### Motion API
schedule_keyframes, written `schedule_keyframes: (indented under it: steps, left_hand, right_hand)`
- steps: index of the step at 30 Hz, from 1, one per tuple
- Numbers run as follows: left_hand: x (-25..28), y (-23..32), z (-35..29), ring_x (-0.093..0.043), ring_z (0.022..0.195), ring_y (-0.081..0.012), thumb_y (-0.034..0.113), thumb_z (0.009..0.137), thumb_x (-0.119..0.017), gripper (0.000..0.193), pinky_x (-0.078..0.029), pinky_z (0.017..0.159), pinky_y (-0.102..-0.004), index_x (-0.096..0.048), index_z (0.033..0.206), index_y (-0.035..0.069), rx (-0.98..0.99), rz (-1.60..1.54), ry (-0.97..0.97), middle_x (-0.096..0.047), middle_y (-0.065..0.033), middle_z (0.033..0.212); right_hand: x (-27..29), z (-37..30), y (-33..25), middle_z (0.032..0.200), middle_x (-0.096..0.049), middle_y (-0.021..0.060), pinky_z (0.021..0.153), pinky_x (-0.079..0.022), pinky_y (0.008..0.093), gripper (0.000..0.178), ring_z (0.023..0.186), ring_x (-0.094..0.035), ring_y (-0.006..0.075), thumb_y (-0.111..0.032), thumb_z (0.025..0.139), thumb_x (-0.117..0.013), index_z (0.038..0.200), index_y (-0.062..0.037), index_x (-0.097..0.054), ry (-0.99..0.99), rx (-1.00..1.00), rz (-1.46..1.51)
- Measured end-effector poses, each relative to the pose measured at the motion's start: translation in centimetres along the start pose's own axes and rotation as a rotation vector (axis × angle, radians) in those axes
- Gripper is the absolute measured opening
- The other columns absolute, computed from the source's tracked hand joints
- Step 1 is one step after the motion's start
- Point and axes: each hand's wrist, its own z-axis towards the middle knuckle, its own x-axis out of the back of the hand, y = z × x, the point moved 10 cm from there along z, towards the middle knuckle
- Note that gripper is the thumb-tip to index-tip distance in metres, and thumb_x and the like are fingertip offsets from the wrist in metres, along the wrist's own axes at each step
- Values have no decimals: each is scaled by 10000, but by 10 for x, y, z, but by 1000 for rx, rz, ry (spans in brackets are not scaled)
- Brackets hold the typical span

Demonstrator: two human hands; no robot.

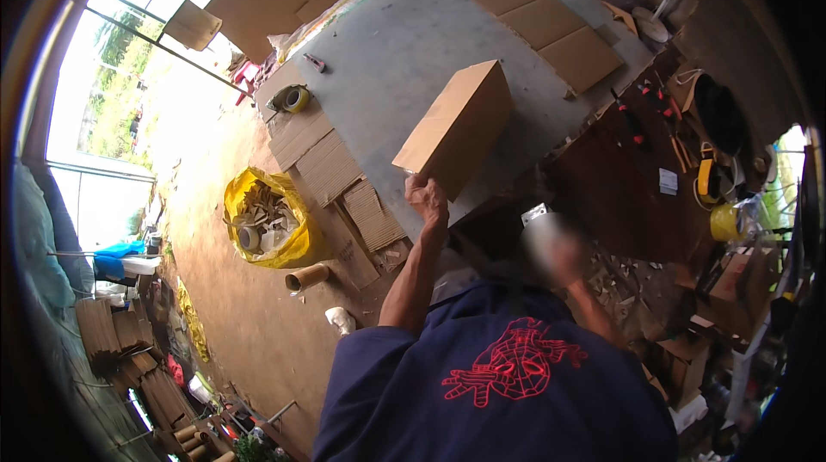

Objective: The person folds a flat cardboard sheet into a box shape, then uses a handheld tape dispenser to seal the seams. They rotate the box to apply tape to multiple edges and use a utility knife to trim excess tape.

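A closed brown cardboard box (452, 122) stands tilted over the near part of the grey tabletop (387, 45). My left hand (426, 197) is closed around its near lower edge, by the left corner. Lower and to the right, my right hand (565, 257) is apart from the box, beside the table's near edge. A pale blur covers its fingers, so what they hold, if anything, does not show. Just above that blur is a small shiny whitish piece (535, 214) that I cannot make out.
Flattened cardboard (551, 32) lies at the table's far right. Tape rolls (295, 99) sit by its left edge. On the floor are a yellow sack (301, 247) of scraps and a cardboard tube (307, 278). Tools (632, 122) lie on a dark brown surface at right.
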Motion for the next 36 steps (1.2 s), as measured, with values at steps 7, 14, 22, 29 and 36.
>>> schedule_keyframes:
  steps: [7, 14, 22, 29, 36]
  left_hand:
    - [-17, -32, -48, -636, 678, -215, 239, 944, -699, 318, -542, 705, -377, -687, 1075, -50, 180, 169, -354, -692, -88, 847]
    - [-16, 27, -127, -630, 1124, -249, 423, 1083, -502, 510, -483, 1021, -414, -623, 1263, -38, 1077, -434, -1095, -654, -179, 1253]
    - [14, -2, -89, -616, 765, -86, 243, 1071, -585, 220, -507, 701, -244, -675, 1023, 49, 1021, -277, -1114, -683, 9, 903]
    - [35, -16, -32, -611, 714, -85, 174, 1002, -692, 141, -505, 638, -251, -679, 988, 34, 957, -130, -1130, -688, 1, 859]
    - [16, -40, 41, -637, 715, -89, 52, 959, -709, 54, -519, 655, -246, -716, 935, 4, 828, -50, -1192, -725, -16, 846]
  right_hand:
    - [-1, -4, -71, 904, -714, 284, 779, -551, 509, 574, 892, -697, 482, -553, 925, -629, 1009, 11, -694, -103, 290, 205]
    - [-31, -19, -123, 821, -699, 269, 700, -556, 513, 577, 789, -694, 472, -553, 920, -650, 939, 23, -670, -89, 647, 240]
    - [-115, -27, -128, 876, -702, 284, 742, -549, 521, 589, 832, -693, 476, -564, 919, -635, 985, 20, -682, -202, 637, 76]
    - [-145, -26, -187, 927, -708, 291, 778, -548, 507, 615, 878, -697, 471, -564, 919, -636, 1040, 36, -693, -237, 402, 176]
    - [-150, -7, -258, 902, -697, 303, 769, -543, 514, 584, 875, -687, 485, -551, 916, -652, 936, 33, -679, -190, 179, 168]
